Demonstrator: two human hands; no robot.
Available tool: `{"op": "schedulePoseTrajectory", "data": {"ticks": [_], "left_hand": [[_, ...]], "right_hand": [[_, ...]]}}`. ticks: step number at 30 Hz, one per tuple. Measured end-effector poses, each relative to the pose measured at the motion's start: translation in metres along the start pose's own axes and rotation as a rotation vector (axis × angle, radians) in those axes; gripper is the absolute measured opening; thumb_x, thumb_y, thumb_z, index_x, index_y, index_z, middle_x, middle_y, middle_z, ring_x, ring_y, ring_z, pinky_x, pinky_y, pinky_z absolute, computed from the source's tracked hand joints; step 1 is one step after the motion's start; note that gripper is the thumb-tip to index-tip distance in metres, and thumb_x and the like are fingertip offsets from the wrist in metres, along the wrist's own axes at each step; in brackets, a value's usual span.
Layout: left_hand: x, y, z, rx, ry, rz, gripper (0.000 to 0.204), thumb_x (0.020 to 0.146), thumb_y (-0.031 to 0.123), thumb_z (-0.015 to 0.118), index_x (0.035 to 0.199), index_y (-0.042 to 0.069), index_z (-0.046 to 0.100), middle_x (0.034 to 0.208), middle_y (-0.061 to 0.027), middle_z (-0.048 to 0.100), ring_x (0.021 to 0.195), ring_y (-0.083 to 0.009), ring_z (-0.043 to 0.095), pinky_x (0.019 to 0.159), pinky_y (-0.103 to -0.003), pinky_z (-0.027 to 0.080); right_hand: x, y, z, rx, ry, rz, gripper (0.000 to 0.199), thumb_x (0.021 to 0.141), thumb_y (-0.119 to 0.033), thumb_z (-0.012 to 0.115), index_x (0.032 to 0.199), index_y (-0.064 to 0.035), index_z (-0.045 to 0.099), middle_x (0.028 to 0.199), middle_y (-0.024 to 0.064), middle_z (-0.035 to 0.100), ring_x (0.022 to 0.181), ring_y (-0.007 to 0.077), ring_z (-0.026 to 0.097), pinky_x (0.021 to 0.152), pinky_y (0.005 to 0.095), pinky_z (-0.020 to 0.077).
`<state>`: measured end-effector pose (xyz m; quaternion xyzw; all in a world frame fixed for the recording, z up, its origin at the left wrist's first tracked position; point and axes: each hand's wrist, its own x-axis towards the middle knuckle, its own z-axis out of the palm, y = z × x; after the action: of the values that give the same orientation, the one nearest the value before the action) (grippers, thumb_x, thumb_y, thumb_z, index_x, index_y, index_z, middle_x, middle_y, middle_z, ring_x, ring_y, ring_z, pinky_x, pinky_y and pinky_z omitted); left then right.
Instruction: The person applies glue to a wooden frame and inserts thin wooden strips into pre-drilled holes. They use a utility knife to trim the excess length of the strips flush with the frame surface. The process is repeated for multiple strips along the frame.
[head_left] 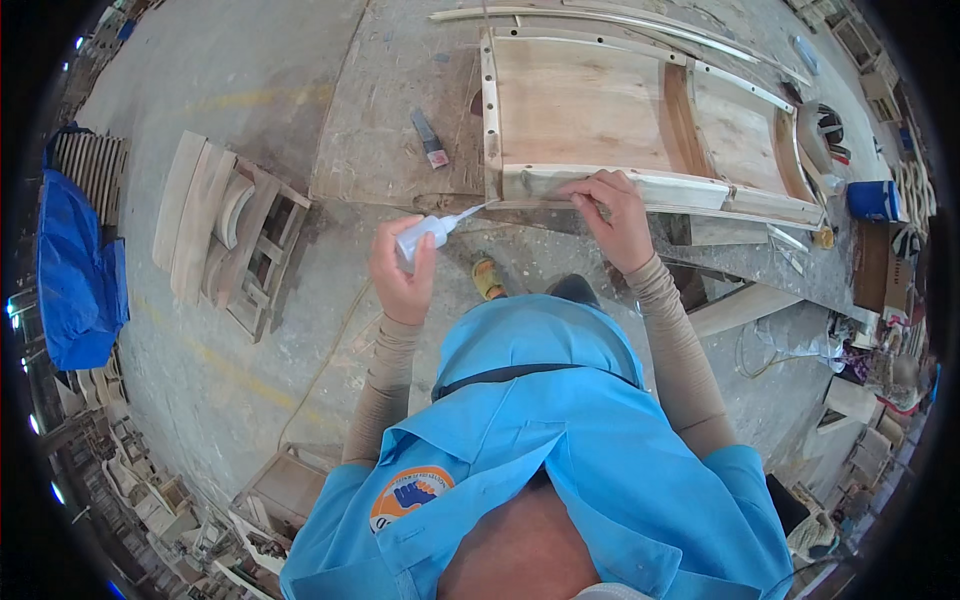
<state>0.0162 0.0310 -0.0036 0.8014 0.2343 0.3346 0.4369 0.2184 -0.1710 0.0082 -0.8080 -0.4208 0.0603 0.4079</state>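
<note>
My left hand is wrapped around a small white squeeze bottle with a long thin nozzle. The nozzle tip reaches the near left corner of a wooden frame panel, a board set inside pale rails with dark holes. I cannot tell whether the tip touches the wood. My right hand is at the near rail, fingers bent and pinched together at its edge. Whatever lies between those fingertips is too small to make out.
The panel rests on a worn work table, where a flat brush-like tool lies left of it. Stacked wooden parts stand at left, near a blue tarp. A blue container sits at right. A hose crosses the floor.
</note>
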Motion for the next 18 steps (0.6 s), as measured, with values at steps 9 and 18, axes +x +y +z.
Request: {"op": "schedulePoseTrajectory", "data": {"ticks": [9, 18], "left_hand": [[-0.035, 0.023, 0.024, -0.158, 0.279, -0.264, 0.024, 0.097, 0.019, 0.053, 0.114, 0.002, 0.054, 0.107, -0.0066, 0.057, 0.091, -0.0128, 0.053, 0.08, -0.026, 0.045], [-0.077, 0.072, 0.101, -0.067, 0.604, -0.276, 0.028, 0.098, 0.02, 0.054, 0.118, 0.001, 0.052, 0.111, -0.0078, 0.056, 0.098, -0.014, 0.055, 0.08, -0.025, 0.046]], "right_hand": [[0.011, 0.025, -0.054, 0.237, 0.013, -0.007, 0.014, 0.086, -0.002, 0.059, 0.096, -0.0052, 0.068, 0.08, 0.0109, 0.061, 0.074, 0.0249, 0.059, 0.068, 0.0339, 0.0468], [0.02, 0.095, -0.097, -0.053, -0.081, -0.232, 0.016, 0.087, -0.005, 0.059, 0.101, -0.0086, 0.066, 0.083, 0.0083, 0.061, 0.078, 0.0261, 0.06, 0.068, 0.0353, 0.0477]]}}
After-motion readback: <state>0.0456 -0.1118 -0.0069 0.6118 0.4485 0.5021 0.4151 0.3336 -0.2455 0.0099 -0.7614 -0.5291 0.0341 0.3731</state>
